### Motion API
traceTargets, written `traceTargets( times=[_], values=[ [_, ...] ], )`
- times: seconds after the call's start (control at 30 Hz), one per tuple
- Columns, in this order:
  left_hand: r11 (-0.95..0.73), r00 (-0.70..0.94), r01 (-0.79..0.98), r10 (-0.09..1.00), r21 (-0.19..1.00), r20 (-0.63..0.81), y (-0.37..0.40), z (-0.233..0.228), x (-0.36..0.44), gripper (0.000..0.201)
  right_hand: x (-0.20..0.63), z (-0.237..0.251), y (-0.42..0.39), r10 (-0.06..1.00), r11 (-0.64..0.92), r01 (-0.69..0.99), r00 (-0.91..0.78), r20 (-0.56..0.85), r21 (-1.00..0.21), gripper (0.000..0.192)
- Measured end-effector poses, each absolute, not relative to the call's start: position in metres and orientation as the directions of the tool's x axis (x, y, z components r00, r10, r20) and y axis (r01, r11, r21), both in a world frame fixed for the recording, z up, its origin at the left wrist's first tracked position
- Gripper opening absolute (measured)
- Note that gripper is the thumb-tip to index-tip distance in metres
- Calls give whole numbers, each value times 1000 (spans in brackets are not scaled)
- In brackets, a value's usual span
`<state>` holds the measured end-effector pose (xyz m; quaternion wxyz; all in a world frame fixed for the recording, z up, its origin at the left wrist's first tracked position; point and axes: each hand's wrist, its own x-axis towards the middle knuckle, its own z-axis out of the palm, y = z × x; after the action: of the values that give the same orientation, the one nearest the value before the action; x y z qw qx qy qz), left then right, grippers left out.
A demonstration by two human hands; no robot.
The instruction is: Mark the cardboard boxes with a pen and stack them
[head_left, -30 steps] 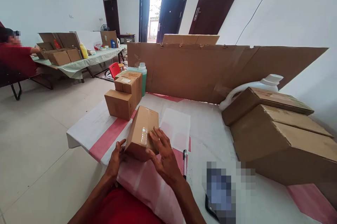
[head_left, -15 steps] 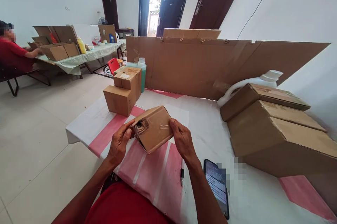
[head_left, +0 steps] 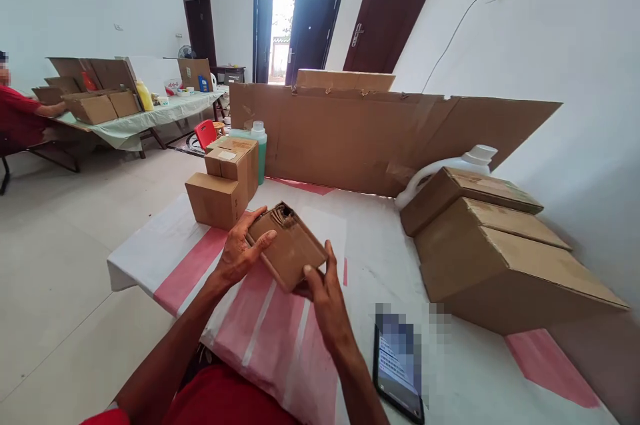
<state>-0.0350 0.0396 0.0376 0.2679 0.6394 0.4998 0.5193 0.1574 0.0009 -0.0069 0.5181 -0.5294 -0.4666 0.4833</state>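
Observation:
Between my two hands, tilted above the table, is a small brown cardboard box (head_left: 293, 252) with a dark torn hole near its far corner. My left hand (head_left: 243, 248) grips its left side, thumb lying across the top face. On the lower right corner, my right hand (head_left: 323, 288) holds it with the thumb on the face; some of its fingers are hidden beneath. A phone (head_left: 397, 368) with a lit screen lies on the table to the right of my right forearm.
Small cardboard boxes (head_left: 215, 198) stand at the left beside a green bottle (head_left: 260, 152). Larger boxes (head_left: 465, 258) and a white jug (head_left: 465, 162) occupy the right. A cardboard panel (head_left: 325, 138) walls the table's back. A person in red (head_left: 17, 112) sits at another table (head_left: 135, 122).
The box has been turned, so its torn corner moved from the left to the far edge. My right hand shifted down to its lower corner. The camera view has shifted slightly.

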Motion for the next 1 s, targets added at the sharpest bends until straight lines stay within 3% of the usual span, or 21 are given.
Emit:
traceTargets(
  times=[0.1,0.2,0.27,0.37,0.47,0.6,0.77,0.87,1.0],
  values=[
    [-400,46,382,909,833,415,37,52,-28,46,147,-16,-46,994,-64,-135,74,-75,-989,86],
    [-428,145,395,903,813,405,29,61,-22,33,151,-20,-81,990,-131,-88,39,-135,-987,83],
    [-431,198,400,903,809,382,22,63,-19,28,164,-16,-89,989,-145,21,-1,-145,-989,74],
    [-475,234,434,880,765,413,12,63,-17,28,187,1,-82,996,-39,233,82,-21,-972,63],
    [-498,222,481,865,722,450,6,61,-17,29,195,16,-66,983,26,436,154,103,-900,60],
    [-491,294,441,870,751,397,-1,62,-19,29,189,23,-50,961,-17,638,224,164,-770,60],
    [-524,377,426,844,738,381,-7,64,-16,24,178,30,-41,938,230,529,103,331,-817,36],
    [-496,281,484,868,720,409,-7,61,-16,20,166,35,-41,929,273,525,72,362,-806,22],
    [-454,147,591,873,666,465,-8,57,-18,20,146,36,-47,899,294,568,109,425,-769,19]
  ],
)
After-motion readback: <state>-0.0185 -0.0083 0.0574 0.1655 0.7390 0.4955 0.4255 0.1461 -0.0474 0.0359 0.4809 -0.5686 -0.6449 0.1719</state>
